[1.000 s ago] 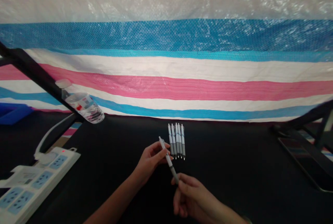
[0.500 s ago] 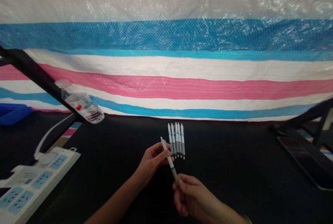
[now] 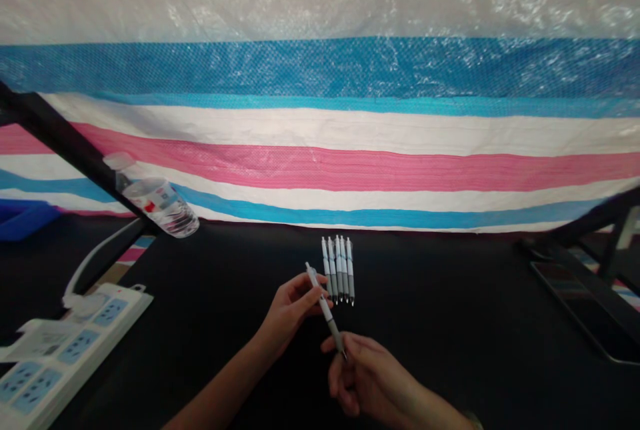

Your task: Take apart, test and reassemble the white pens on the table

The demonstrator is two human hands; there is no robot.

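Note:
A white ballpoint pen (image 3: 325,311) with a grey grip slants between my two hands, its push button up and left, its tip down and right. My left hand (image 3: 293,307) pinches the white upper barrel between thumb and fingers. At the lower end, my right hand (image 3: 363,370) is around the grey grip near the tip, with the index finger reaching behind it and the other fingers curled. The dark tip shows in front of the fingers. Just beyond my left hand, several similar pens (image 3: 343,263) lie side by side on the black table (image 3: 425,323), tips toward me.
A white power strip (image 3: 83,343) with a plugged-in cable lies at the left. Behind it, a clear water bottle (image 3: 167,207) leans by a black frame bar (image 3: 75,143). A phone (image 3: 585,310) lies at the right. A blue tray (image 3: 25,217) is far left; striped sheeting (image 3: 320,170) hangs behind.
My right hand's fingers have loosened and shifted slightly left, the index finger now stretching out behind the pen and the tip showing. My left hand keeps its hold.

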